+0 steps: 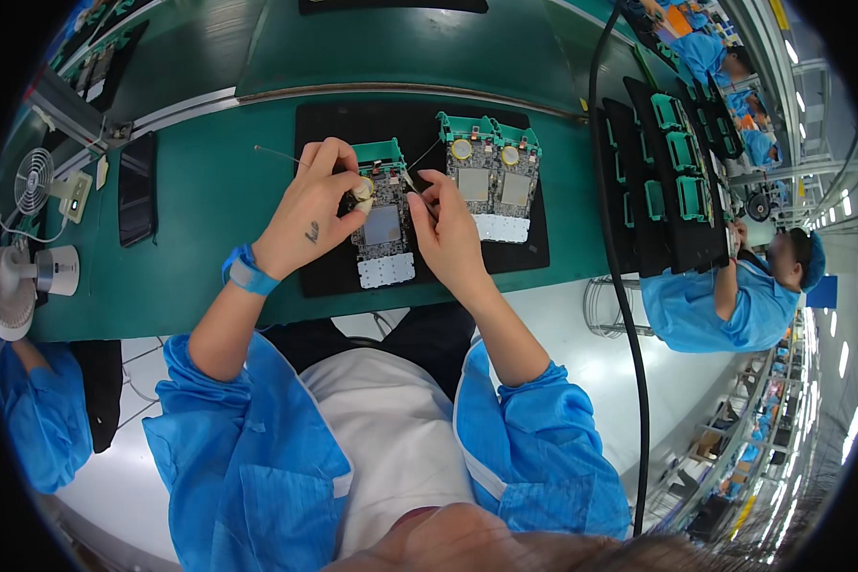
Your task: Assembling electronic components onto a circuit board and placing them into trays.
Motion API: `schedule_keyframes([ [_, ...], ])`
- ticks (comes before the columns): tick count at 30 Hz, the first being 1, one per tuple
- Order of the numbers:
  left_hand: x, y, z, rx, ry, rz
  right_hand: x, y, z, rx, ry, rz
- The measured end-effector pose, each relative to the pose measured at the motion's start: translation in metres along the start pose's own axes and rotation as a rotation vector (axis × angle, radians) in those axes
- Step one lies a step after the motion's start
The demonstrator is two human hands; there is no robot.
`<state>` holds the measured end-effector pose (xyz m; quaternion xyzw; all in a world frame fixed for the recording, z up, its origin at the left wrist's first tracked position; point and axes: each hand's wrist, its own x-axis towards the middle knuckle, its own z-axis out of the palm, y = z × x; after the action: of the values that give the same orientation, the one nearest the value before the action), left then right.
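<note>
My left hand (316,212), a blue band on its wrist, is over the upper left of a circuit board (382,227). Its thumb and fingers close together there, some tips in pale finger covers; what they pinch is hidden. A thin wire (278,153) sticks out behind this hand. My right hand (451,236) grips slim tweezers (410,179), their tip at the board's upper right edge. A green plastic frame (379,151) sits at the board's far end, and a bare metal shield covers its middle. Both hands are just above the black mat (330,277).
Two joined boards (495,181) with green frames lie right of my hands. A phone (137,189) and small fans (11,291) are at the left. Black trays with green frames (682,151) stand at the right, behind a hanging black cable (612,238). Co-workers sit on both sides.
</note>
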<state>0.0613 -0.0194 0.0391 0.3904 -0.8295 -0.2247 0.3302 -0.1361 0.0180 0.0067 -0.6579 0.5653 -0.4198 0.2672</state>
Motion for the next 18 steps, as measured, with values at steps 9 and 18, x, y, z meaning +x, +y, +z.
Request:
schedule_keyframes([
  [9, 0.002, 0.0, 0.0, -0.007, -0.029, 0.019, -0.014, 0.0, -0.009, -0.251, -0.054, -0.208],
  [18, 0.002, -0.001, 0.007, -0.039, 0.008, -0.016, -0.019, 0.001, -0.011, -0.307, -0.018, -0.26],
])
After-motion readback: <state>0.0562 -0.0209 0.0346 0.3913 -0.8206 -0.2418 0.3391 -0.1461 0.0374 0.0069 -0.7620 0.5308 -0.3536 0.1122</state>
